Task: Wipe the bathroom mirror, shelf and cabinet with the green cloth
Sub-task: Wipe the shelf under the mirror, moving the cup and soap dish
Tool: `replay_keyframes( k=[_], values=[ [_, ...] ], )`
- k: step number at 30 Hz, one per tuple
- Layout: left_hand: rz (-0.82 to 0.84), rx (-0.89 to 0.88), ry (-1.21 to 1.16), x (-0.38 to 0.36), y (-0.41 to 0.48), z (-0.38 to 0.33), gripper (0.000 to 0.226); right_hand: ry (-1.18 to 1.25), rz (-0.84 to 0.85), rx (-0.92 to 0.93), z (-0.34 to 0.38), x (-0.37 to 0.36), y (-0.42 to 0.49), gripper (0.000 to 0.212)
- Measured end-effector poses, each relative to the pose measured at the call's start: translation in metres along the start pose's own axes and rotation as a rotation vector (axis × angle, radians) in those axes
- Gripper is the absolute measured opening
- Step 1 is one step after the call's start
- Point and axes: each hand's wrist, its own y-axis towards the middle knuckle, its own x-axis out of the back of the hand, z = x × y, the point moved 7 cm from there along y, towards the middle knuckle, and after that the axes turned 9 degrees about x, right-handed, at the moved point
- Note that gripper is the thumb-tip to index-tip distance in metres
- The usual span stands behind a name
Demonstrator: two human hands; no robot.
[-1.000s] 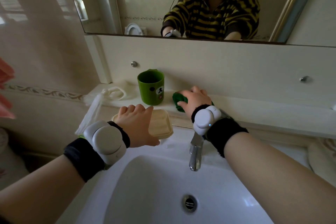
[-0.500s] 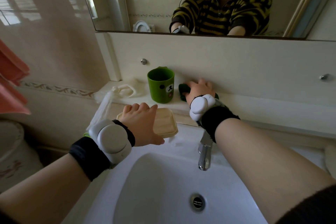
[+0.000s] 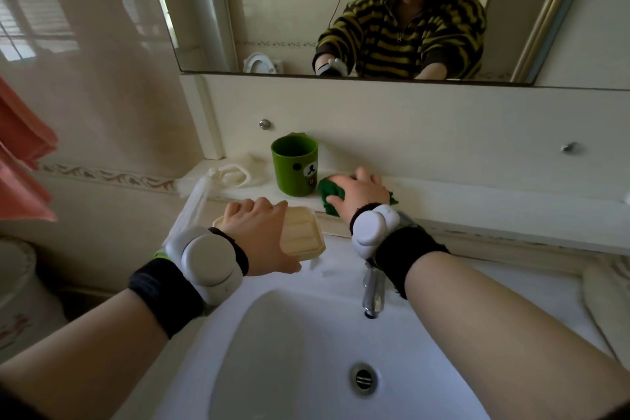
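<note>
My right hand (image 3: 359, 196) presses the crumpled green cloth (image 3: 330, 194) flat on the cream shelf (image 3: 477, 201), just right of a green bear mug (image 3: 296, 164). Most of the cloth is hidden under the palm. My left hand (image 3: 260, 235) holds a pale yellow soap box (image 3: 301, 232) above the basin's back left corner. The mirror (image 3: 289, 10) hangs above the shelf's back panel (image 3: 409, 119) and reflects a person in a striped top with a headset.
A white basin (image 3: 306, 351) with a chrome tap (image 3: 373, 290) lies below my arms. A white knotted bag (image 3: 225, 176) sits at the shelf's left end. Pink towels (image 3: 24, 160) hang at the left. Two metal knobs (image 3: 265, 124) dot the back panel.
My right hand slid the cloth back along the shelf toward the wall beside the mug, then a little forward. The left hand stays on the soap box.
</note>
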Motion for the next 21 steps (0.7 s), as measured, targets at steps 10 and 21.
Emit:
replay_keyframes(
  k=[10,21],
  values=[
    [0.002,-0.051,0.049,0.007,0.003,-0.028,0.101,0.054,-0.01,0.017,-0.019,0.008,-0.018,0.039],
    [-0.03,-0.114,0.051,0.018,0.015,-0.072,0.091,0.058,-0.001,-0.025,-0.074,0.031,-0.049,0.044]
  ],
)
